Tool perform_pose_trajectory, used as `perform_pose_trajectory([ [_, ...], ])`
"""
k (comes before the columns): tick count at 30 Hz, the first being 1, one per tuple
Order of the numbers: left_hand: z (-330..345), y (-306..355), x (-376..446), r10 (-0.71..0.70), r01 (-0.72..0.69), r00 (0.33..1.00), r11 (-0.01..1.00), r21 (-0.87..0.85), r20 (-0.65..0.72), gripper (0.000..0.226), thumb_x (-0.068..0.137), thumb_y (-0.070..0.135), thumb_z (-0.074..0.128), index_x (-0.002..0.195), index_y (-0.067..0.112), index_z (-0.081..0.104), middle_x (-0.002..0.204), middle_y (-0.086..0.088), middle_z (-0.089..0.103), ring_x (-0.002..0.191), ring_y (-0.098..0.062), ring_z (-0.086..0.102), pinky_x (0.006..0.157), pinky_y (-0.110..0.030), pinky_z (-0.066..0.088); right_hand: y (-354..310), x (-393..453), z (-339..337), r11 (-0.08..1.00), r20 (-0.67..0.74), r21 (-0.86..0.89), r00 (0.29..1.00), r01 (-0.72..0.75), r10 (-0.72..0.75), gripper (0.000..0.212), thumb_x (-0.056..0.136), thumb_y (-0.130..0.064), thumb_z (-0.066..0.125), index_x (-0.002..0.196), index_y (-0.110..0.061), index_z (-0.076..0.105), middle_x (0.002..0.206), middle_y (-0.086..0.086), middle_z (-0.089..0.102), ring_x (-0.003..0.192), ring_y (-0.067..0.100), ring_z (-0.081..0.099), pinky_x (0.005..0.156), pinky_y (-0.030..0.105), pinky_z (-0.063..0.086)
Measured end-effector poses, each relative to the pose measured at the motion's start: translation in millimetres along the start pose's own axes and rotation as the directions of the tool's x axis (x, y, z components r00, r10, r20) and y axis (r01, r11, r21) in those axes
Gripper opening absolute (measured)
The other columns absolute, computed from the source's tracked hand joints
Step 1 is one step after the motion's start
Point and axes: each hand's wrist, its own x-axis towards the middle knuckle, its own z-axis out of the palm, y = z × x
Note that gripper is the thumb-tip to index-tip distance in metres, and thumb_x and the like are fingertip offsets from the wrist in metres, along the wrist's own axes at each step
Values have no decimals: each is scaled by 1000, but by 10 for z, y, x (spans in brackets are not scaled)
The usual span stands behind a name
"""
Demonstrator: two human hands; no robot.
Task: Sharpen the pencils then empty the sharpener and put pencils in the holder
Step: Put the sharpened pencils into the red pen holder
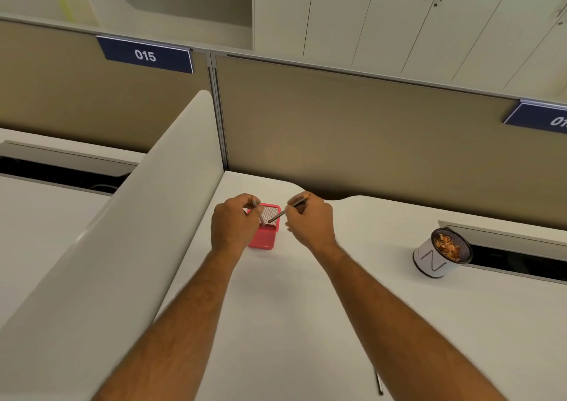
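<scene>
A red mesh pencil holder (264,237) stands on the white desk (306,293) near the back left corner. My left hand (234,222) pinches one pencil (260,215) over the holder's left side, its lower end inside the opening. My right hand (310,221) pinches a second pencil (287,211) that slants down to the left, its lower end at the holder's mouth and its sharpened tip pointing up right. Another pencil (379,383) lies on the desk by my right forearm. No sharpener shows.
A white-sided mesh cup (429,261) holding pencil shavings stands at the right, next to a dark cable slot (521,262). A white side divider (138,216) rises on the left and a tan partition (368,140) stands behind the desk.
</scene>
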Motion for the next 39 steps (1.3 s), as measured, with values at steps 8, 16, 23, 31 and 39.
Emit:
perform_pose_trajectory([
  [8, 210, -267, -73, -61, 50, 991, 994, 93, 121, 31, 86, 33, 70, 114, 21, 70, 111, -6, 73, 95, -27, 70, 81, -40, 61, 184, 67, 280, 969, 146, -232, 988, 79, -46, 21, 90, -23, 66, 108, -14, 73, 107, 5, 75, 88, 20, 69, 83, 28, 55],
  [16, 279, -376, -187, -73, 65, 974, 997, 44, 213, 37, 83, 31, 73, 119, 20, 68, 118, -5, 70, 103, -27, 68, 94, -43, 55, 302, -31, 340, 958, 193, -267, 980, 102, -50, 22, 92, -24, 65, 110, -17, 73, 106, 5, 75, 90, 20, 68, 87, 28, 52],
  [23, 229, -433, -259, 4, -10, 987, 999, 33, 163, 68, 79, 21, 78, 139, 20, 47, 141, -7, 53, 121, -28, 58, 96, -43, 54, 403, -159, 116, 980, 101, -201, 995, 6, 15, 31, 85, -24, 74, 115, -18, 68, 106, 1, 73, 88, 12, 65, 87, 25, 51],
  [31, 205, -744, -623, -196, 192, 976, 980, 57, 92, 98, 79, 36, 76, 152, 22, 12, 154, -9, 33, 134, -31, 41, 106, -50, 42, 990, -632, -732, 923, 70, -159, 928, -351, 365, 18, 68, -22, 85, 70, -16, 68, 65, 2, 72, 54, 20, 71, 60, 40, 63],
  [39, 441, -1000, -1386, 52, -209, 936, 878, 431, 348, 95, 80, 82, 19, 144, 14, 39, 150, -5, 43, 141, -24, 36, 114, -48, 25, 1481, -1205, -1065, 716, 127, -525, 790, -459, 600, 31, 64, -28, 85, 64, -8, 61, 55, 6, 71, 41, 16, 66, 45, 21, 53],
])
